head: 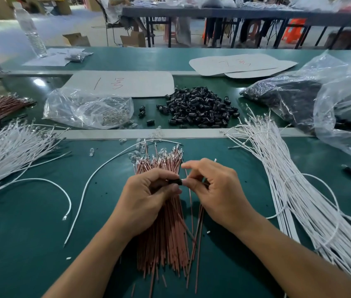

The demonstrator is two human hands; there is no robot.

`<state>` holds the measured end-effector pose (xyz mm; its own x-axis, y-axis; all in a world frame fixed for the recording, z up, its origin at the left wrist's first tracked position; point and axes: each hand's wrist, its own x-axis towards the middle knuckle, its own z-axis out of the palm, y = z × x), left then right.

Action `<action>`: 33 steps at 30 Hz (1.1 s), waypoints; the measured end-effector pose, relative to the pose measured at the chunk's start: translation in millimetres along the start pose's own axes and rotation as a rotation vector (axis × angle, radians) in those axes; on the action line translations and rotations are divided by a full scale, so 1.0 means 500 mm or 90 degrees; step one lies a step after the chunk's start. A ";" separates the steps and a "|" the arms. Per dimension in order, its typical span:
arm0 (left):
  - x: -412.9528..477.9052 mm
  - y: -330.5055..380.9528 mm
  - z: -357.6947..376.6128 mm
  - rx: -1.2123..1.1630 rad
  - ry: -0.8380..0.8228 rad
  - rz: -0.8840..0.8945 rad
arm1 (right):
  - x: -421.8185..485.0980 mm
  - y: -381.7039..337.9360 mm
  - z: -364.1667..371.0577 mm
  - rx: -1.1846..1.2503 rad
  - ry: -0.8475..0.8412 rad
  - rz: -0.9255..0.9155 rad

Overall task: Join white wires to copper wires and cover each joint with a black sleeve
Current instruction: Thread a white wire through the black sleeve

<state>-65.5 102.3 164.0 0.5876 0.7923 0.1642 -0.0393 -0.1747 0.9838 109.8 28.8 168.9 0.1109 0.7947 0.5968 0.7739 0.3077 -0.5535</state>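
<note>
A black sleeve (176, 182) sits between my two hands above the bundle of copper wires (166, 237) on the green table. My left hand (148, 194) pinches the sleeve with curled fingers. My right hand (215, 188) pinches its other end, where a thin copper wire (190, 203) hangs down. A pile of black sleeves (198, 106) lies beyond the metal rail. White wires (294, 190) lie in a long bundle at the right, and more white wires (4, 151) fan out at the left. Two loose white wires (88, 181) curve across the table left of my hands.
A clear bag with small metal terminals (97, 110) lies left of the sleeve pile. A large plastic bag of black parts (320, 100) fills the right. Paper sheets (127, 82) and a water bottle (31, 31) stand farther back. Small clear parts (91, 152) dot the table.
</note>
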 end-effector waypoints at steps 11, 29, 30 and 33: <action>-0.002 0.001 -0.003 0.051 0.002 0.017 | -0.007 -0.004 -0.007 0.044 -0.015 0.000; -0.008 0.015 0.000 -0.041 0.009 0.029 | -0.001 -0.001 -0.024 0.038 -0.027 0.014; -0.008 0.018 0.002 -0.067 0.019 0.021 | -0.001 -0.001 -0.025 0.042 -0.004 0.011; -0.011 0.024 0.010 -0.090 0.021 -0.001 | -0.002 -0.003 -0.024 0.026 0.054 -0.022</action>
<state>-65.1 93.0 174.5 0.5607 0.8119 0.1625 -0.1533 -0.0910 0.9840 116.2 21.0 176.0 0.1378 0.7368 0.6619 0.7525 0.3567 -0.5537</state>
